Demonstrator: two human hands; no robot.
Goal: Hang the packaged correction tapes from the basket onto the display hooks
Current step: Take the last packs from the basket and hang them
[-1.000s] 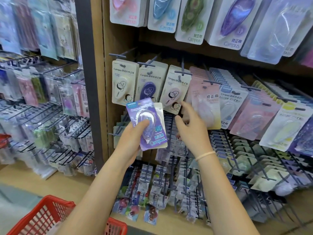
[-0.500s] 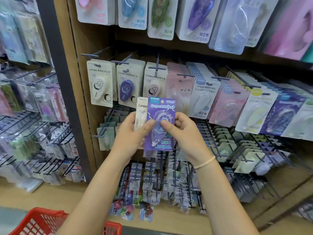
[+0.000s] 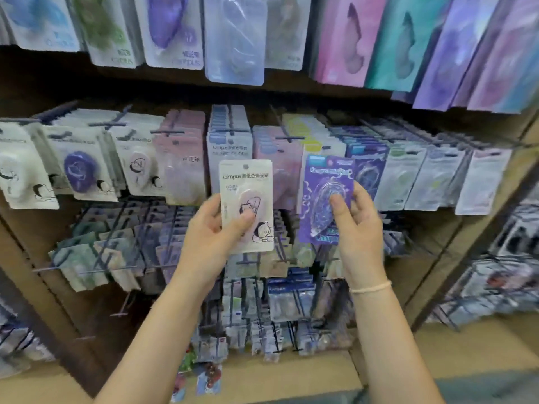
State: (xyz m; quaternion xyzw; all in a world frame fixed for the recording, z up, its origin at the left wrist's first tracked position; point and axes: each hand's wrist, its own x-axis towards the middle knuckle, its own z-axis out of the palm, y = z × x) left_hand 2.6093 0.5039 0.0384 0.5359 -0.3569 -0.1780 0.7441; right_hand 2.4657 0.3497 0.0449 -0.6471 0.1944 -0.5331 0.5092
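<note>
My left hand (image 3: 208,231) holds a white packaged correction tape (image 3: 246,193) with a cartoon print, upright in front of the middle row of display hooks (image 3: 287,137). To its right, my right hand (image 3: 360,225) grips a purple packaged correction tape (image 3: 319,199) by its lower right corner, thumb on the blister. The purple pack's top sits just below and in front of a hook row carrying similar purple packs (image 3: 366,167). The two held packs are apart. The basket is out of view.
Large packs (image 3: 233,39) hang from the upper shelf row. Lower down, racks of smaller packs (image 3: 280,298) stick out on long wire hooks towards me. A wooden shelf post (image 3: 455,240) stands on the right, with another hook display (image 3: 507,275) beyond it.
My right hand took the purple pack from the left hand's pair and carried it right; the left hand keeps the white pack. The view swung right, and the red basket left the frame.
</note>
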